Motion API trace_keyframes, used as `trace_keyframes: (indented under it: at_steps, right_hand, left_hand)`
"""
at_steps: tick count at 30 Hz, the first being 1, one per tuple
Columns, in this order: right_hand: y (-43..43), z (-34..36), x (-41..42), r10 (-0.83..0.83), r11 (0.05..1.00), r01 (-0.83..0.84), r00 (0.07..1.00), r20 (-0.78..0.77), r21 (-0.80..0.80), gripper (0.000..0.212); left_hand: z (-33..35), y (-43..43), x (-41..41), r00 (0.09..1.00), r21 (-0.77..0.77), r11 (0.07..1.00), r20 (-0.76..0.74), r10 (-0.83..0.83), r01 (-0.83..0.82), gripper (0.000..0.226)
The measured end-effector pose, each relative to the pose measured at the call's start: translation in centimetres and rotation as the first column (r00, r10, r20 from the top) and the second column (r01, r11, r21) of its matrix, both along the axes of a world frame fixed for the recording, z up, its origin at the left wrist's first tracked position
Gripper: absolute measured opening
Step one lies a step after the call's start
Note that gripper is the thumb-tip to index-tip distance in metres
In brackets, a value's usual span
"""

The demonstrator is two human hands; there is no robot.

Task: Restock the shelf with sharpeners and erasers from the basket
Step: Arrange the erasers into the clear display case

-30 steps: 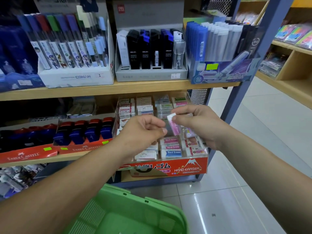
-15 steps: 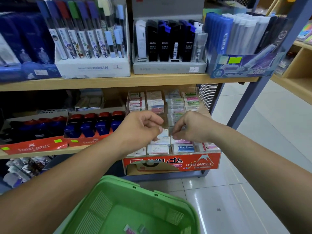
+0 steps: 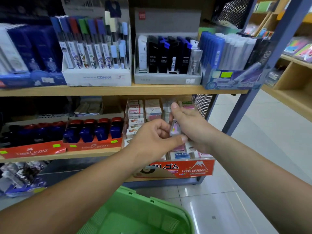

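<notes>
Both arms are reaching forward, with the hands meeting right in front of the red eraser box (image 3: 185, 169). The right hand (image 3: 190, 127) has its fingers curled round a small eraser (image 3: 175, 128), and the left hand (image 3: 152, 137) pinches its lower end, thumb underneath. The eraser's roughly upright, white with pink print and shiny wrap, held above the green basket (image 3: 135, 208).

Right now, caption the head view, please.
Left hand and right hand hold a pink eraser over the eraser display; basket below.

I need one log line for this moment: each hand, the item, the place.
left hand: pinches eraser | right hand: holds same eraser | place: in front of eraser display box | basket: below hands
</notes>
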State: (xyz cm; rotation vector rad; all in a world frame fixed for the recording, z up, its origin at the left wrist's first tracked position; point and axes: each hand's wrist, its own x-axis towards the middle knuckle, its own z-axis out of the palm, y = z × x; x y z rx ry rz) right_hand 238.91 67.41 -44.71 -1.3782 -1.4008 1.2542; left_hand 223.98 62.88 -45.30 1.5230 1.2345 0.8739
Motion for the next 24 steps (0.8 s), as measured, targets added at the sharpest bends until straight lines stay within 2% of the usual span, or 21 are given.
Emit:
trace_keyframes:
  at_steps: [5, 8, 11, 15, 17, 20, 22, 24]
  right_hand:
    - [-0.7, 0.8, 0.6, 0.011, 1.0, -0.01, 0.997, 0.07, -0.016, 0.052]
    - [-0.6, 0.8, 1.8, 0.113, 0.99, -0.114, 0.993, -0.012, -0.085, 0.038]
    - [-0.2, 0.8, 3.2, 0.135, 0.99, -0.136, 0.991, -0.011, -0.031, 0.022]
    - [-0.4, 1.1, 3.4, 0.19, 0.982, -0.19, 0.982, 0.012, 0.002, 0.028]
    - [-0.2, 1.4, 3.4, 0.142, 0.99, -0.143, 0.99, -0.01, -0.012, 0.031]
    - [1.1, 1.8, 5.1, -0.089, 0.993, 0.084, 0.994, -0.062, -0.079, 0.029]
    - [1.9, 1.9, 6.3, -0.196, 0.968, 0.166, 0.968, -0.156, -0.187, 0.025]
    - [2.3, 1.7, 6.9, -0.222, 0.951, 0.155, 0.943, -0.246, -0.266, 0.041]
  left_hand:
    - [0.2, 0.3, -0.1, 0.989, -0.141, 0.99, 0.147, 0.022, -0.001, 0.029]
    - [0.1, 1.1, -0.9, 0.982, -0.142, 0.99, 0.186, 0.041, -0.014, 0.024]
    - [0.4, 1.6, -1.9, 0.986, -0.101, 0.994, 0.159, 0.047, -0.031, 0.024]
    - [0.6, 1.9, -1.7, 0.999, -0.027, 1.0, 0.04, 0.008, -0.007, 0.02]
    - [0.8, 2.4, -1.7, 1.0, 0.001, 1.0, -0.017, 0.002, -0.002, 0.024]
    - [1.2, 3.5, -2.1, 0.996, -0.023, 1.0, -0.092, -0.001, -0.001, 0.032]
    - [1.1, 4.0, -2.3, 0.988, -0.027, 0.998, -0.146, 0.051, -0.056, 0.027]
    - [0.7, 4.4, -2.1, 0.976, -0.036, 0.991, -0.18, 0.118, -0.127, 0.025]
